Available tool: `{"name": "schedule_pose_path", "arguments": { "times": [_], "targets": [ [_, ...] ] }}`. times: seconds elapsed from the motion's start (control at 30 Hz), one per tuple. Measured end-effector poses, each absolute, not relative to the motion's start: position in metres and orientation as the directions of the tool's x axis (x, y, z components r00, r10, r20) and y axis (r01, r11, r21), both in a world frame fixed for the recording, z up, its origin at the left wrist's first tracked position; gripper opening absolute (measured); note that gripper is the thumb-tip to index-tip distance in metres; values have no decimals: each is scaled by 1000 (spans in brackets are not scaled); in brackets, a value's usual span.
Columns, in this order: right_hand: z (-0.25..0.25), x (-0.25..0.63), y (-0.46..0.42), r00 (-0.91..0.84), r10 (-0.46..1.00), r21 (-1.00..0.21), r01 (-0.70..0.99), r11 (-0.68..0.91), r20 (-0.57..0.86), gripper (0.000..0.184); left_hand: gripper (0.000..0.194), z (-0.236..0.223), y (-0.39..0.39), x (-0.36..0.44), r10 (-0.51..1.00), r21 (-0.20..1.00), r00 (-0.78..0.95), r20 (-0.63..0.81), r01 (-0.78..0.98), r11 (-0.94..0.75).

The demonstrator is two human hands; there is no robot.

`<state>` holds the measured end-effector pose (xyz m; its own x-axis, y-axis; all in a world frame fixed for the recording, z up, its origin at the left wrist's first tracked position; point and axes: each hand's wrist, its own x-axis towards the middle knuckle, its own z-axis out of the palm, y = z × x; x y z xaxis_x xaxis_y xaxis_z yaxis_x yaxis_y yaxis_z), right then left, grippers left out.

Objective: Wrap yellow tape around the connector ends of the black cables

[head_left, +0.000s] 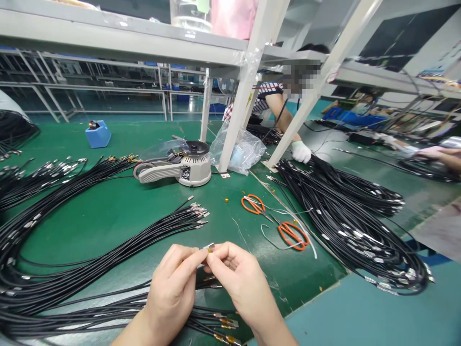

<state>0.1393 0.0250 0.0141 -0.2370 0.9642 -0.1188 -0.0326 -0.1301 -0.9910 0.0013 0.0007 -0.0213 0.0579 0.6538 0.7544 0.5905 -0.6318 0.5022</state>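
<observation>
A small silvery cable connector (211, 246) with a yellowish spot sits at the meeting fingertips of both hands. My left hand (171, 283) is closed in a pinch around it, fingers bent. From the other side, the thumb and fingers of my right hand (239, 274) pinch it too. My fingers hide most of the connector and its cable. Black cables (108, 315) run beneath my hands, and several of their ends (228, 324) carry amber tape. Just beyond lies another bundle of black cables (144, 242) with bare metal tips.
A round tape dispenser (196, 168) stands beyond the bundle. Two pairs of orange-handled scissors (262, 210) lie to the right, beside a white strip. Coiled black cables (345, 226) cover the right side, near a co-worker's gloved hand (301, 152). White posts (236, 96) rise from the bench.
</observation>
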Motion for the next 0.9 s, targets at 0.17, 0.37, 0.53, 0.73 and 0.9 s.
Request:
{"name": "schedule_pose_path", "arguments": {
  "times": [0.17, 0.37, 0.53, 0.73, 0.9],
  "targets": [
    [15, 139, 27, -234, 964, -992, -11, -129, -123, 22, 42, -21, 0, 1, 662, 492, 82, 745, 603, -628],
    [6, 139, 26, -226, 960, -984, -35, -175, -163, 25, 26, -29, 2, 3, 754, 572, -5, 657, 654, -495],
    [-1, 142, 17, -253, 940, -922, -253, -292, -228, 37, 14, -29, 4, 2, 772, 584, -52, 634, 686, -433],
    [-3, 144, 12, -136, 957, -891, -349, -289, -257, 45, 14, -25, 3, 2, 727, 543, -69, 683, 714, -442],
    [-4, 130, 15, -91, 982, -970, -166, -179, -165, 37, 15, -26, 2, 3, 737, 545, -52, 673, 710, -447]
  ]
}}
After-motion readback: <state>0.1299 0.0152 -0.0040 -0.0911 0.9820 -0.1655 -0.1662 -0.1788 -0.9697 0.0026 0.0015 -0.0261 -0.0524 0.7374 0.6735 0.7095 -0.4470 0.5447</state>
